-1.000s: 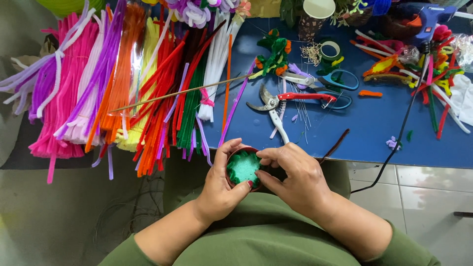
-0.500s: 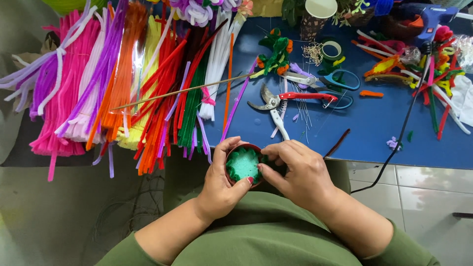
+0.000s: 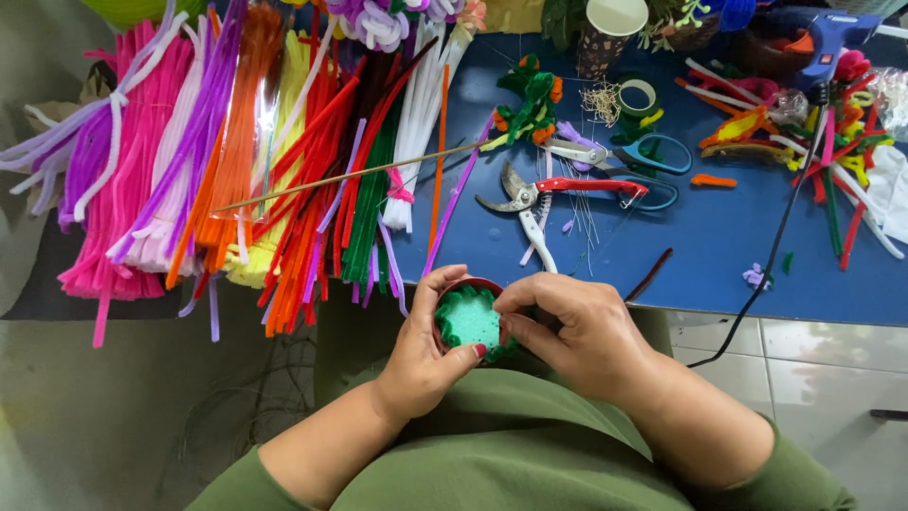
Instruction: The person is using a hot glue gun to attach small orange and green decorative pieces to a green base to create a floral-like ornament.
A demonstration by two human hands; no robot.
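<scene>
A small red-rimmed round pot (image 3: 470, 318) filled with pale green foam sits in front of my chest, with dark green pipe cleaner curled around the inside of its rim. My left hand (image 3: 423, 355) cups the pot from the left, thumb across its lower edge. My right hand (image 3: 577, 331) rests on the pot's right side, its fingertips pressing the green pipe cleaner at the rim. Both hands are just below the near edge of the blue table (image 3: 719, 255).
Bundles of coloured pipe cleaners (image 3: 236, 161) hang over the table's left part, with a thin wooden stick (image 3: 350, 175) across them. Red-handled pruning shears (image 3: 549, 194), blue scissors (image 3: 643, 156), a green tape roll (image 3: 637, 96), a paper cup (image 3: 610, 28), a glue gun (image 3: 828, 38) and its black cord (image 3: 776, 251) lie on the table.
My right fingers have shifted along the pot's rim, pressing the green pipe cleaner down. The pot stays in my left hand, nearly still.
</scene>
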